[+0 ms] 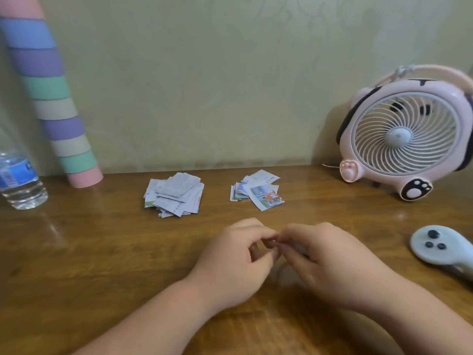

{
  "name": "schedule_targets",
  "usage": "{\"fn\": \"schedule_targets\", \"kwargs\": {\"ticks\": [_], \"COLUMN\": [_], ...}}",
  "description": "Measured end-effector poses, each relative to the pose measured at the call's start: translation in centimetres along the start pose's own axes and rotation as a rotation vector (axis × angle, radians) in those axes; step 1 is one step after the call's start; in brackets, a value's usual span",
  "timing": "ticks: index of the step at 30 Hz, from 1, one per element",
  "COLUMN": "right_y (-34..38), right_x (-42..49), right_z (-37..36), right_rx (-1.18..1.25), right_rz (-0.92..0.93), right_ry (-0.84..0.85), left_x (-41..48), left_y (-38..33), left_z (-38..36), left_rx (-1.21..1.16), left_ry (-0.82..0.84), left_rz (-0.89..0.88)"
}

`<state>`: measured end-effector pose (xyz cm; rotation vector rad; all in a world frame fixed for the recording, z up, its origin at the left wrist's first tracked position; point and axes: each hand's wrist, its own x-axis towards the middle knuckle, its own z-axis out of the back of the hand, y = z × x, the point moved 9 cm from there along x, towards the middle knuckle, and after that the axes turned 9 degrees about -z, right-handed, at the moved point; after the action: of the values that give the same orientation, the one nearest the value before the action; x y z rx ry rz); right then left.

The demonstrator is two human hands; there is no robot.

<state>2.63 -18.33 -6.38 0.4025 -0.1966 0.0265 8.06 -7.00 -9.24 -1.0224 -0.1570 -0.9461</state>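
Wooden table (89, 252) lies under the left hand (238, 260) and right hand (330, 262), whose curled fingers meet tip to tip and pinch a small pale scrap (298, 248), mostly hidden and too blurred to name further. Beyond and left of the left hand lies a pile of whitish paper cuttings (175, 194), and beyond the meeting fingertips a pile of picture-printed cuttings (258, 192), both apart from the hands. A pale controller (440, 247) lies right of the right hand, with a pink fan (407, 134) beyond it.
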Motion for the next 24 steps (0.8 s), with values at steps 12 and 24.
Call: {"fn": "schedule_targets", "kwargs": {"ticks": [12, 24], "right_y": [-0.3, -1.8], "right_x": [-0.1, 0.8], "right_z": [0.0, 0.1], "right_rx": [-0.122, -0.116], "right_rz": [-0.085, 0.007], "right_ry": [0.035, 0.088], "left_x": [0.5, 0.3], "left_y": [-1.2, 0.6], "left_z": [0.3, -0.1], "left_rx": [0.29, 0.075], "left_ry": [-0.01, -0.032], "left_rz": [-0.087, 0.059]}}
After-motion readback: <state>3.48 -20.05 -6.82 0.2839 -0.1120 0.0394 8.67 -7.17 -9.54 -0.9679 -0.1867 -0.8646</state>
